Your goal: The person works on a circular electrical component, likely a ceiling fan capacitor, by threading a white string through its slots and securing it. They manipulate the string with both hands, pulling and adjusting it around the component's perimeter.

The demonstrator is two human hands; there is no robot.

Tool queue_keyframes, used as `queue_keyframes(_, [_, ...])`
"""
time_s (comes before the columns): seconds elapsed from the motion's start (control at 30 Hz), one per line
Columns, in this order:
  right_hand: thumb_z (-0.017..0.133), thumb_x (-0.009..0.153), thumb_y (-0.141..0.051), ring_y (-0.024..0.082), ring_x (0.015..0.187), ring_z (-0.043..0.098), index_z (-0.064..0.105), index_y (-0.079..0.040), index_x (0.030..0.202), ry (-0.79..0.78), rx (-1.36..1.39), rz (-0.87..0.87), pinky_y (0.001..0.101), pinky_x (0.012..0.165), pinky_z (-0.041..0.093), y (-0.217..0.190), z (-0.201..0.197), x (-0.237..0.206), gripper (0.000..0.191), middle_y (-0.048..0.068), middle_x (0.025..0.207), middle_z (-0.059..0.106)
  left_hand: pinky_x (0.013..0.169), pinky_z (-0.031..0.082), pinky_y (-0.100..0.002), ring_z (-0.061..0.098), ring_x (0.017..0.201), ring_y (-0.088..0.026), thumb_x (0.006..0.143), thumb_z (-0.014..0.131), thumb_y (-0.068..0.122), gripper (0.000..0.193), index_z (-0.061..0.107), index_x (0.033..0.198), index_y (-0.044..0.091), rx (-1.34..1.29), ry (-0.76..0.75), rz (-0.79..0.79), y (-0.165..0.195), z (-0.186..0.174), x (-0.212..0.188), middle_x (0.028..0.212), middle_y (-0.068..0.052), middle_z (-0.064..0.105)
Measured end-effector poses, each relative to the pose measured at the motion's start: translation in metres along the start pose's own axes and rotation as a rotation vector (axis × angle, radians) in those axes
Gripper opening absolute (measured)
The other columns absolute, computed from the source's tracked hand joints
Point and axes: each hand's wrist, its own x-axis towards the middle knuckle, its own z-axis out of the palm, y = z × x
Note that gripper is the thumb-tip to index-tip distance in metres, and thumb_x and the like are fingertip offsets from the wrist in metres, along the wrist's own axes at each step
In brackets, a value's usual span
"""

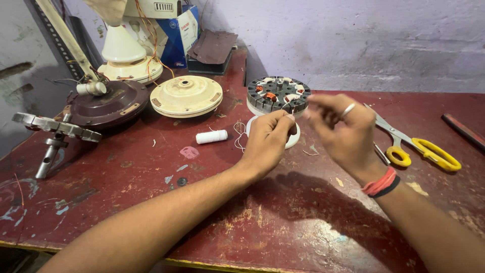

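A round fan stator point(279, 94) with copper windings and white insulation sits on a white disc point(293, 139) in the middle of the dark red table point(283, 227). My left hand point(268, 141) is just in front of it, fingertips pinched on a thin white thread. My right hand point(343, 132), with a ring and red and black wristbands, hovers beside it, fingers pinched together near the same thread. A white thread spool point(211, 136) lies to the left, a loose strand curling beside it.
Yellow-handled scissors point(422, 149) lie at the right. A cream fan cover point(186, 96), a brown fan housing point(108, 105) and a cream fan base point(124, 55) stand at the back left. A metal clamp tool point(54, 134) is at the left edge.
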Motion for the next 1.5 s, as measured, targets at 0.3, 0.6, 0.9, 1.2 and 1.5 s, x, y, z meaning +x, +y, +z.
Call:
queue_keyframes(0.3, [0.08,0.089,0.0,0.016,0.076,0.068,0.079,-0.006,0.108,-0.091,-0.123,-0.304,0.0279,0.065,0.052,-0.017,-0.007,0.007,0.019,0.01,0.094,0.072,0.054,0.039,-0.028,0.046,0.063,-0.003,0.102,0.055,0.02,0.033,0.059,0.078,-0.002,0.051,-0.074,0.078,0.0,0.0,-0.005,0.063,0.002,0.054])
queue_keyframes(0.6, [0.073,0.109,0.008,0.013,0.086,0.069,0.076,0.002,0.112,0.273,-0.174,-0.119,0.0256,0.072,0.056,0.055,-0.036,0.006,0.008,0.01,0.1,0.075,0.06,0.048,-0.032,0.061,0.063,-0.017,0.096,0.065,0.027,0.02,0.068,0.088,0.008,0.422,-0.508,0.557,0.029,-0.001,-0.023,0.071,-0.004,0.061])
queue_keyframes(0.9, [0.071,0.1,0.001,0.01,0.07,0.07,0.071,-0.001,0.1,0.851,0.207,0.322,0.0255,0.055,0.057,0.128,-0.089,0.021,0.002,0.005,0.086,0.075,0.07,0.057,-0.036,0.07,0.084,-0.026,0.089,0.071,0.014,0.023,0.067,0.111,0.008,0.303,-0.357,1.182,0.051,0.01,-0.049,0.109,-0.014,0.07])
queue_keyframes(1.2, [0.067,0.111,-0.005,0.014,0.077,0.072,0.074,0.004,0.11,0.716,0.288,0.2,0.0267,0.053,0.057,0.089,-0.071,0.025,0.012,0.012,0.095,0.075,0.09,0.051,-0.037,0.058,0.106,-0.029,0.079,0.062,0.011,0.05,0.062,0.129,0.002,0.575,0.402,0.319,0.001,-0.056,0.031,0.125,-0.019,0.054])
queue_keyframes(1.5, [0.062,0.118,-0.009,0.016,0.08,0.073,0.071,0.006,0.118,0.596,0.226,0.039,0.026,0.054,0.056,0.04,-0.059,0.025,0.018,0.016,0.099,0.074,0.112,0.038,-0.047,0.05,0.133,-0.036,0.091,0.078,0.031,0.052,0.062,0.133,0.004,0.809,-0.112,0.633,-0.018,-0.072,0.033,0.137,-0.015,0.06])
